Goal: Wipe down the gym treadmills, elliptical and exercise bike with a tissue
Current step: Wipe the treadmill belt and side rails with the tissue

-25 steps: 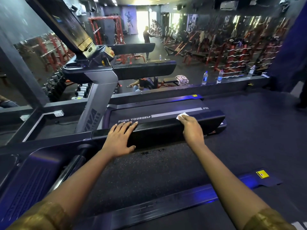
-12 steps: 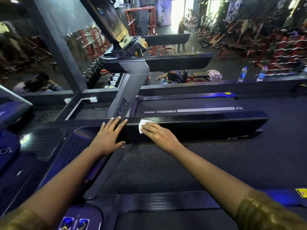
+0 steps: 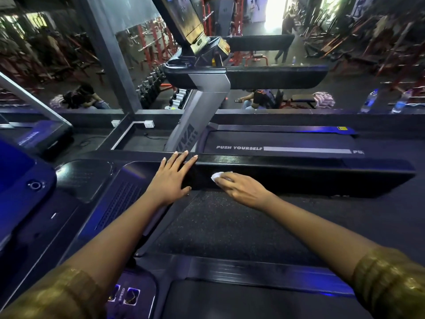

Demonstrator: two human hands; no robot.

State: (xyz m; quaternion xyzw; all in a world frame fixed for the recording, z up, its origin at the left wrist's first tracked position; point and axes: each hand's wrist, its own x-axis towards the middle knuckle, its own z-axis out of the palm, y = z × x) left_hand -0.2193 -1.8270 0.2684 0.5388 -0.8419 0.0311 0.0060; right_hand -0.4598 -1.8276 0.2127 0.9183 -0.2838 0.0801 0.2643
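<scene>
My left hand point(image 3: 171, 178) lies palm down with its fingers spread on the left end of the black handrail point(image 3: 299, 178), the fingertips reaching its far edge; my right hand point(image 3: 243, 188) is just beside it to the right, fingers pressed together and laid over the white tissue point(image 3: 217, 176), pushing it against the near face of the same handrail; only a small crumpled corner of the tissue shows, poking out past my fingertips on the side toward my left hand; those fingers are blurred, so I cannot tell how far they bend; both forearms stretch forward over a dark speckled surface point(image 3: 230, 224) below the handrail, and my gold sleeves point(image 3: 388, 282) sit at the bottom corners; near my left sleeve, blue-lit speed buttons point(image 3: 128, 295) glow on a dark panel; beyond the handrail lies the neighbouring treadmill's belt point(image 3: 276, 143), printed PUSH YOURSELF, with its grey upright point(image 3: 202, 104) rising at the left; two water bottles point(image 3: 370, 101) stand on the ledge far to the right, well apart from my hands
</scene>
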